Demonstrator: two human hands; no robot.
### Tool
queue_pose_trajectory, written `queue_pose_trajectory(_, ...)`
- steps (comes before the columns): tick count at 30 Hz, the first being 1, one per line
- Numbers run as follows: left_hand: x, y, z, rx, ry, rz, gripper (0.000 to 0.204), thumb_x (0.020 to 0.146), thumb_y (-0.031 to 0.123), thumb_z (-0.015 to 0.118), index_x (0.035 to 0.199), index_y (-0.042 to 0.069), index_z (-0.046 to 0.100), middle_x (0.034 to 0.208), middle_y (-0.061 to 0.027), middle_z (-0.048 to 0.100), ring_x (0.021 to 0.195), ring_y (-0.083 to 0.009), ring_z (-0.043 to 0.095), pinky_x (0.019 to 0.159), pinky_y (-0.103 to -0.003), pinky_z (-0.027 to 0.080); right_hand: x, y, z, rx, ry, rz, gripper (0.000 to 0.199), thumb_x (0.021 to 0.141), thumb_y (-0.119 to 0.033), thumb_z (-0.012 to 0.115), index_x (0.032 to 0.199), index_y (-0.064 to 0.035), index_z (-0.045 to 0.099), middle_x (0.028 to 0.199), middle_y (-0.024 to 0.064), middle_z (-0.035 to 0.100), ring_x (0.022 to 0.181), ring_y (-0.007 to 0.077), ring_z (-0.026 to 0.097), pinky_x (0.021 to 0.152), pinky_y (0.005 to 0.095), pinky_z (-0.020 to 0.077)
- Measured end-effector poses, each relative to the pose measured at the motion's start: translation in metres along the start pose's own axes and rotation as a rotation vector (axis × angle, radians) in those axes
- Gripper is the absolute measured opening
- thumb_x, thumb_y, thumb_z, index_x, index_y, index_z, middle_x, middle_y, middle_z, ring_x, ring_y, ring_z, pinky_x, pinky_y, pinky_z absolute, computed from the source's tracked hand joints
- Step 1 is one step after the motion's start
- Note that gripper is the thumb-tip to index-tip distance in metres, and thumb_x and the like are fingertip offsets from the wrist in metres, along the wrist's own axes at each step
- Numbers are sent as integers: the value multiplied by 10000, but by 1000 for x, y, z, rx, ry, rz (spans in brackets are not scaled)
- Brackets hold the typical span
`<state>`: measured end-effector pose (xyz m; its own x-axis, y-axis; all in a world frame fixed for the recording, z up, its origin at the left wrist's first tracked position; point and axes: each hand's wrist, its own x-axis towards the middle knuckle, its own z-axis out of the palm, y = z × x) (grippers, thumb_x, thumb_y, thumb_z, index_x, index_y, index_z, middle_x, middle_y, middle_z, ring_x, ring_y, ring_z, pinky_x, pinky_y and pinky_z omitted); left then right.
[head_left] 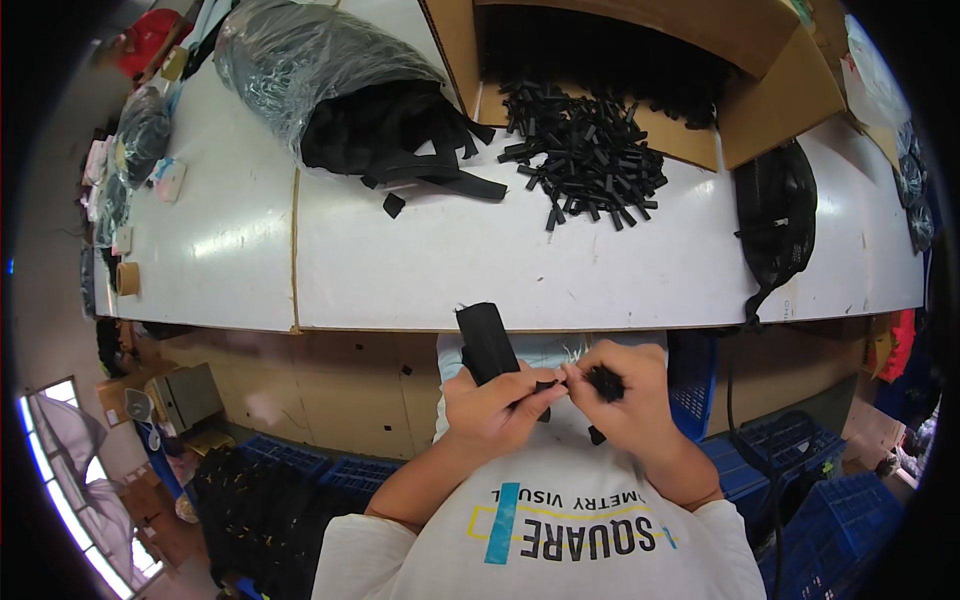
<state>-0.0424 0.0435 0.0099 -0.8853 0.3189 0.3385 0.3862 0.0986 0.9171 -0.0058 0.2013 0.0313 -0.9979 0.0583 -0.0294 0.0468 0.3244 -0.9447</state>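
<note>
My left hand (490, 412) is closed on a wide black fabric strap (487, 342), whose flat end sticks up past the table's front edge. The fingertips of both hands meet in front of my chest, pinching a small dark piece between them. My right hand (640, 398) is curled around a dark, fuzzy-ended black bundle (605, 383), its exact kind unclear. Pale loose threads show just above the fingers. Beyond, on the white table (420, 260), lies a heap of short black tubular pieces (590, 155).
A cardboard box (780, 100) lies open behind the heap, dark inside. Black straps (390, 130) spill from a clear plastic bag (300, 60). A black mesh pouch (778, 225) hangs over the right front edge. Blue crates (840, 540) stand below, and a tape roll (128, 278) sits far left.
</note>
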Motion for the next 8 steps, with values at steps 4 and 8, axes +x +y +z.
queue_pose_trajectory(4,1,-8,-4,40,-21,24,108,690,16,746,766,25,670,605,-67,621,473,-151,563,456,-235,437,28,14,-6,-30,60,21,159,781,-130,664,731,-1,587,537,106,544,404,168,470,440,278,379)
queue_pose_trajectory(8,-16,-18,-16,89,-2,-25,192,660,91,789,816,43,688,651,-71,652,513,-150,599,483,-212,454,83,46,-26,-417,314,-120,193,781,-169,679,915,-30,669,738,166,653,577,194,636,566,287,475)
